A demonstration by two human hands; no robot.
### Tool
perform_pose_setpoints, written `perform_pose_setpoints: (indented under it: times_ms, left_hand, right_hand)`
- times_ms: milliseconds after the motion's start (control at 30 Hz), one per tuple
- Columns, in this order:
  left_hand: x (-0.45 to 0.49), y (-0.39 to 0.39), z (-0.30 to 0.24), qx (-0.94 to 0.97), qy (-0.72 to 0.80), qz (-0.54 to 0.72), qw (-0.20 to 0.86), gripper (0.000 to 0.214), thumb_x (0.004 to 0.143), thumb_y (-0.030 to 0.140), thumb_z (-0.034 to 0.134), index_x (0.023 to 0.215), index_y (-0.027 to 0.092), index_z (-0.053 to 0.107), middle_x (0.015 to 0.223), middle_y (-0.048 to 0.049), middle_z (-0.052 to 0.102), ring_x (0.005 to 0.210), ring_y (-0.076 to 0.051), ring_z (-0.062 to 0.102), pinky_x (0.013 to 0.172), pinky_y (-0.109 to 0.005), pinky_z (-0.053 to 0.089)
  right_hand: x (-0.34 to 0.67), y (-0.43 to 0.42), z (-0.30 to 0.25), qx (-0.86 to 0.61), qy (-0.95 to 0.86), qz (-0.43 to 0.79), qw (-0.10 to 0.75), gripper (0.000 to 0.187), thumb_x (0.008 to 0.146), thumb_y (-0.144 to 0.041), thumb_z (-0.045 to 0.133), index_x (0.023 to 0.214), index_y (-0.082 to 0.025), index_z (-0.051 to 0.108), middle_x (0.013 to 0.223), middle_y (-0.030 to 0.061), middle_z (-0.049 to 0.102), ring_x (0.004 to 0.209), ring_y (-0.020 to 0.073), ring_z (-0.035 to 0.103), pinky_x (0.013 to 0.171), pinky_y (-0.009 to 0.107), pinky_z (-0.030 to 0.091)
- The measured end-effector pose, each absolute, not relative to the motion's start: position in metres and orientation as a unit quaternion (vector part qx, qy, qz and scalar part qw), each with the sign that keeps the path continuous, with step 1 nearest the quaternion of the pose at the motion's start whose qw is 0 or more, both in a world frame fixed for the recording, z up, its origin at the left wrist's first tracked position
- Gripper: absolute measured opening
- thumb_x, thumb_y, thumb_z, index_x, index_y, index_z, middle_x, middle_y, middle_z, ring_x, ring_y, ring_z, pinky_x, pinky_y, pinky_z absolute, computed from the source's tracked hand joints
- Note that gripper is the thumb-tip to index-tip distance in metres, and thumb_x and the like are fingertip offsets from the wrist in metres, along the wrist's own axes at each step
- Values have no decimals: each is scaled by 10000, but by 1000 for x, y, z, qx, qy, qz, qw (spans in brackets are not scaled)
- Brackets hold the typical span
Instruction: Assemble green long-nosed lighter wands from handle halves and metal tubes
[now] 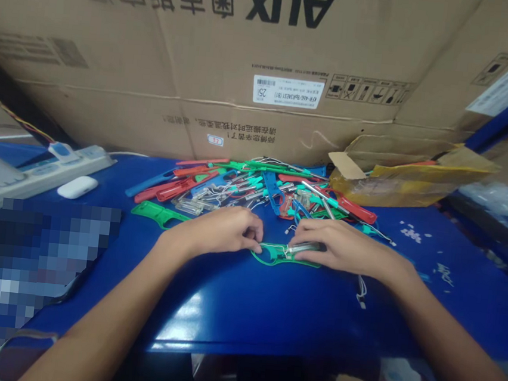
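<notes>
A green plastic handle part (pixel 274 256) lies flat on the blue table (pixel 242 309) between my two hands. My left hand (pixel 223 230) is curled, its fingertips pinching the left end of that green part. My right hand (pixel 336 245) is closed over the right end, pressing a clear and metal tube piece (pixel 305 248) onto it. Behind the hands lies a pile of red, green and blue plastic handle parts and clear tubes (pixel 254 187). A thin white wire (pixel 361 288) trails from under my right hand.
A loose green handle (pixel 159 214) lies left of my left hand. A white power strip (pixel 45 167) and a white earbud case (pixel 77 186) sit at the left. A torn yellow-brown carton (pixel 412 176) stands at the back right. Large cardboard boxes (pixel 230 62) wall off the rear.
</notes>
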State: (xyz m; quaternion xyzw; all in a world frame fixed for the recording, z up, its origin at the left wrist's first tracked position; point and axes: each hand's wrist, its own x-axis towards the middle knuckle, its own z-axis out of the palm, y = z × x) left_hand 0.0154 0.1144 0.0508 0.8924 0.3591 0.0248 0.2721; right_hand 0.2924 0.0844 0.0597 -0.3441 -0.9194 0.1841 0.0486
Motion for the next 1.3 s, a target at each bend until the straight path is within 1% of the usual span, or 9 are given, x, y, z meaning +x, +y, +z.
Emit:
perform_pose_setpoints:
  times_ms: [233, 367, 600, 667, 800, 867, 933, 1000, 1300]
  left_hand:
    - [15, 114, 50, 893, 363, 27, 265, 170, 877, 395, 705, 931, 237, 739, 937, -14, 747, 792, -164, 622, 676, -288, 391]
    - [15, 114, 49, 894, 362, 31, 261, 175, 873, 402, 709, 939, 243, 739, 937, -16, 749, 791, -169, 626, 667, -286, 390]
    - [15, 115, 49, 892, 363, 30, 268, 181, 869, 396, 720, 958, 240, 740, 923, -16, 747, 775, -164, 622, 662, -278, 394]
    - [16, 115, 50, 890, 366, 27, 271, 179, 869, 391, 724, 962, 240, 740, 917, -13, 744, 765, -160, 617, 656, -275, 392]
    - [18, 115, 51, 892, 364, 24, 269, 176, 868, 390, 730, 961, 240, 740, 920, -1, 740, 772, -152, 611, 660, -270, 392]
    - [18, 115, 51, 890, 367, 21, 271, 188, 870, 399, 728, 974, 244, 739, 928, 0, 739, 774, -151, 612, 662, -270, 394]
    - [17, 115, 51, 886, 372, 17, 275, 207, 869, 412, 724, 991, 245, 740, 930, -3, 740, 774, -152, 616, 663, -273, 398]
    - [17, 115, 50, 885, 374, 14, 278, 220, 868, 416, 721, 999, 242, 743, 933, -10, 742, 778, -154, 621, 667, -276, 401]
    - [15, 115, 53, 891, 361, 39, 273, 259, 909, 433, 666, 1024, 213, 739, 945, -30, 731, 794, -157, 619, 681, -278, 416]
  right_hand:
    - [293, 83, 60, -341, -930, 137, 35, 261, 980, -440, 603, 1107, -276, 762, 1059, 36, 689, 930, 186, 650, 748, 297, 455]
    - [294, 84, 60, -333, -930, 151, 35, 284, 1002, -443, 564, 1106, -271, 766, 1027, 37, 676, 875, 169, 636, 713, 289, 439]
    - [293, 85, 60, -319, -931, 176, 29, 298, 1026, -410, 525, 1101, -251, 765, 1032, 44, 679, 856, 162, 631, 727, 295, 457]
    - [293, 84, 60, -324, -929, 175, 27, 304, 1031, -409, 512, 1132, -256, 755, 1099, 48, 694, 908, 174, 657, 758, 302, 477]
    - [294, 84, 58, -341, -926, 151, 59, 360, 1013, -425, 545, 1306, -264, 676, 1302, 69, 677, 1149, 238, 650, 920, 347, 491]
    - [295, 85, 57, -329, -929, 150, 73, 323, 1007, -406, 563, 1269, -276, 701, 1289, 57, 683, 1152, 224, 648, 932, 335, 488]
    - [295, 86, 56, -312, -933, 160, 80, 247, 1002, -367, 581, 1153, -284, 757, 1213, 38, 703, 1075, 189, 665, 888, 303, 492]
    - [296, 87, 55, -300, -936, 162, 84, 212, 993, -331, 601, 1091, -284, 783, 1160, 29, 716, 1023, 171, 673, 856, 287, 489]
    - [296, 91, 52, -306, -937, 141, 96, 245, 1011, -348, 566, 1099, -266, 779, 1095, 38, 731, 995, 178, 670, 845, 306, 491]
